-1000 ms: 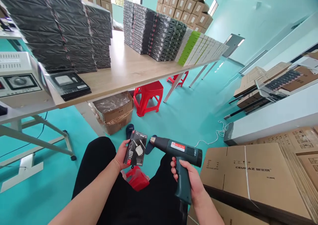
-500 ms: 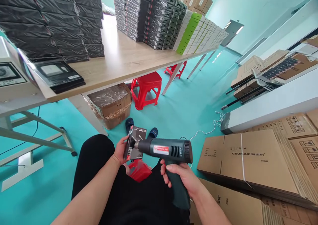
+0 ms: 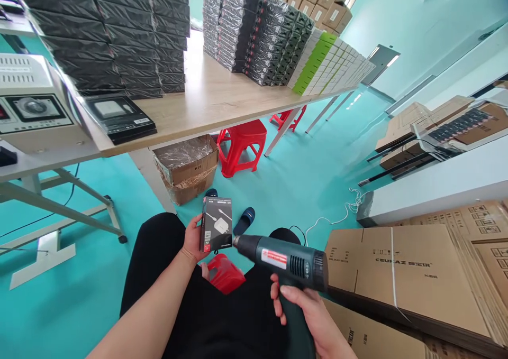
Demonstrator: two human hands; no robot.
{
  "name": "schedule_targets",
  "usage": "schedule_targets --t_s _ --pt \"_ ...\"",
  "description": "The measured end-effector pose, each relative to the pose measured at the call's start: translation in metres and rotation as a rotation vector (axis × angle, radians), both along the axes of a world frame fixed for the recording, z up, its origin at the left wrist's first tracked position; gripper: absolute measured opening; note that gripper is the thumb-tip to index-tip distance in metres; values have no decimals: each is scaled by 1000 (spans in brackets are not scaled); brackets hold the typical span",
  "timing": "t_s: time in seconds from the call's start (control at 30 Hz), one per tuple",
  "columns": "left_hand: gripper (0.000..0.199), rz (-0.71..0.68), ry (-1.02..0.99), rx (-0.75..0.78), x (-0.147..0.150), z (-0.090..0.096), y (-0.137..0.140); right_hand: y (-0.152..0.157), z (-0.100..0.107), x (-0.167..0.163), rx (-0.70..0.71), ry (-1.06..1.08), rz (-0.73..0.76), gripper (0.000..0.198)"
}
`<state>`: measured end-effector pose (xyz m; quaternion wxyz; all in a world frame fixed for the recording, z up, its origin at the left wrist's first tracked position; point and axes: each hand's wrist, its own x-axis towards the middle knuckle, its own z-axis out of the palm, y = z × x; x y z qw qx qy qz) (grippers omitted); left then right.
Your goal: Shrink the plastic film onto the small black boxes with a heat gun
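Observation:
In my left hand [image 3: 192,237] is a small black charger box [image 3: 218,224], its front printed with a white plug and cable and turned up toward me. My fingers grip it along its left edge. My right hand [image 3: 297,301] is wrapped around the handle of a dark green heat gun [image 3: 283,258] with a red and white label. Its metal nozzle points left, close to the lower right corner of the box. Below the box, a red plastic stool [image 3: 224,274] shows between my legs.
Black wrapped boxes [image 3: 130,36] and white-and-green boxes [image 3: 329,63] are stacked on the wooden table [image 3: 214,94]. A machine with a dial [image 3: 35,105] stands at left. An open carton [image 3: 186,168] and red stool [image 3: 243,145] sit beneath the table. Flattened cartons [image 3: 408,274] lie at right.
The heat gun has moved right and slightly down, its nozzle shifting from over the box's face to its lower right corner. The box has turned so its printed front shows more fully.

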<state>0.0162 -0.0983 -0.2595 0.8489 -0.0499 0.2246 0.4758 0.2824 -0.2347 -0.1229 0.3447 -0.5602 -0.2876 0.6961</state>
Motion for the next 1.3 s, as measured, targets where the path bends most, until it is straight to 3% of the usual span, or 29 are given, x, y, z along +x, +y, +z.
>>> schedule_targets --t_s 0.07,0.2,0.4,0.83,1.03,1.2,1.23,1.3 --pt "48 -26 -16 5 0 0 -1 -3 0 1 11 13 -52 26" --pt "52 -100 -41 36 2 1 -2 0 2 5 -28 119 8 28" --pt "55 -251 -90 55 5 6 -7 25 -1 16 -111 378 -355 26" --pt "43 -346 110 -34 11 5 -10 48 -3 8 -105 389 -316 26" --pt "41 -362 158 -32 14 11 -10 59 5 -9 8 269 -194 25" --pt "40 -367 160 -12 14 9 -10 56 26 -12 30 32 272 27" --pt "39 -362 157 -12 14 9 -10 56 29 -12 22 2 333 27" --pt "38 -337 153 -17 14 7 -10 59 34 -14 54 -64 319 28"
